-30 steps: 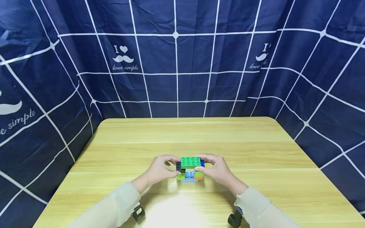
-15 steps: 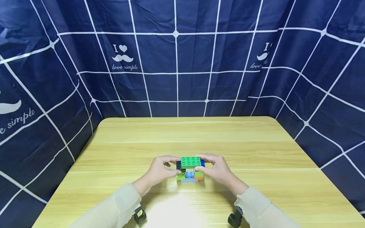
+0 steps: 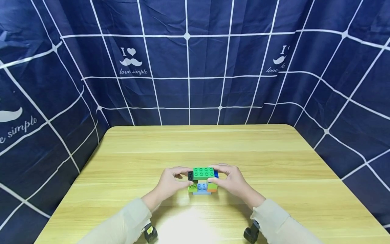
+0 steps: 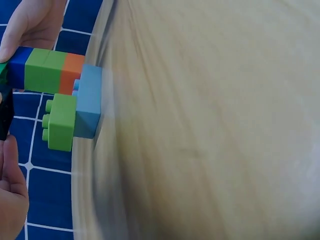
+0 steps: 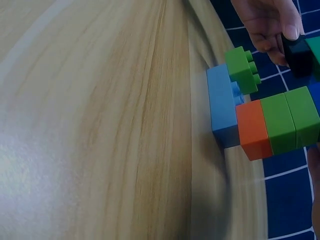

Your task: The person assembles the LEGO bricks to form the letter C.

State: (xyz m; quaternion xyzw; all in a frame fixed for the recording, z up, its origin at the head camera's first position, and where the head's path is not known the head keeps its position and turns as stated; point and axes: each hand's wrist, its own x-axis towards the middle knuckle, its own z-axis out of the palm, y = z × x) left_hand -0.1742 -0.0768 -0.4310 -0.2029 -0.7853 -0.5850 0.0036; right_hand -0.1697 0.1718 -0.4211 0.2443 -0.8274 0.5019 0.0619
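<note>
A small build of toy building bricks stands in front of me. Its base is a light blue brick, with a lime green brick on its left part. On the right rises a column of an orange brick, two lime bricks and a blue brick. A green brick spans the top, beside a black brick. The black brick hangs apart from the lime brick below it. My left hand pinches the black brick. My right hand grips the blue brick between thumb and fingers.
The bricks stand on a light wooden table. A dark blue curtain with white lines encloses its back and sides. Black wrist mounts hang under both sleeves.
</note>
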